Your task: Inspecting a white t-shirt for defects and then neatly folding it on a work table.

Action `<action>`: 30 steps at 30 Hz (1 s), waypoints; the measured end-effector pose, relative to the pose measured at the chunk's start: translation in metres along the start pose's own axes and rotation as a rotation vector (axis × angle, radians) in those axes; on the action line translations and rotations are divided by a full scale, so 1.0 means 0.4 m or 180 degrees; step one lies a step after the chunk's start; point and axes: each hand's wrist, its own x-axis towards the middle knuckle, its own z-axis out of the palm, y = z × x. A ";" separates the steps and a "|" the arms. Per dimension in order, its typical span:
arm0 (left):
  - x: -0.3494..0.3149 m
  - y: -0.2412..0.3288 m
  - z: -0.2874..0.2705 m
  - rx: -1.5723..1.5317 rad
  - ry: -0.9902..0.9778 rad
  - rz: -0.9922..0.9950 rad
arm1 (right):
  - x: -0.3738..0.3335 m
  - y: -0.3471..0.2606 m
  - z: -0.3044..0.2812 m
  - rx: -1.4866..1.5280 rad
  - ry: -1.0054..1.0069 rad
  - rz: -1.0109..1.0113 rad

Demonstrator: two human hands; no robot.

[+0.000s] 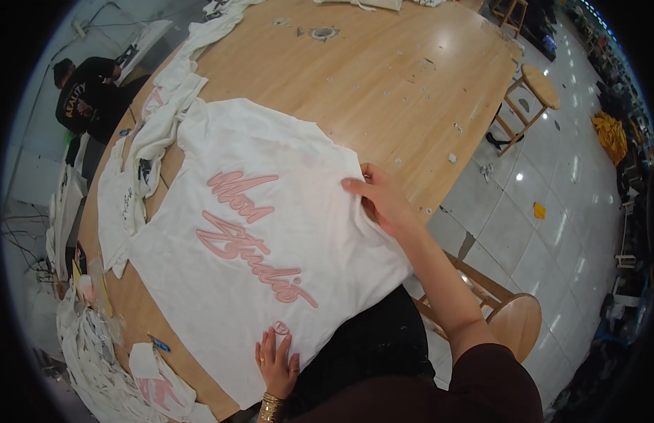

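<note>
A white shirt panel (313, 233) with raised pink script lettering lies spread over the near part of the table, its lower right part hanging over the edge by my lap. My left hand (276, 363), with gold bracelets at its wrist, rests flat on the panel's near edge, fingers apart, just below a small pink round mark. My right hand (380, 197) pinches the panel's right edge, thumb on top and fingers underneath. There the cloth is slightly lifted and folded.
More white printed pieces (154, 134) lie along the table's left side, with a heap of white cloth (94, 374) at lower left. A blue thread snipper (159, 343) lies near the panel. Wooden stools (514, 328) stand to the right. A person (91, 99) works at far left.
</note>
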 end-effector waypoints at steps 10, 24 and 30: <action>-0.053 -0.034 0.001 0.0152 -0.0165 0.0099 | -0.089 0.032 -0.049 -0.0710 0.0161 -0.0989; -0.049 -0.026 0.000 0.0207 -0.0088 0.0101 | -0.106 0.027 -0.049 -0.0847 0.0051 -0.1033; -0.043 -0.020 0.005 0.0242 0.0034 0.0138 | -0.122 0.018 -0.028 -0.0699 0.0049 -0.0910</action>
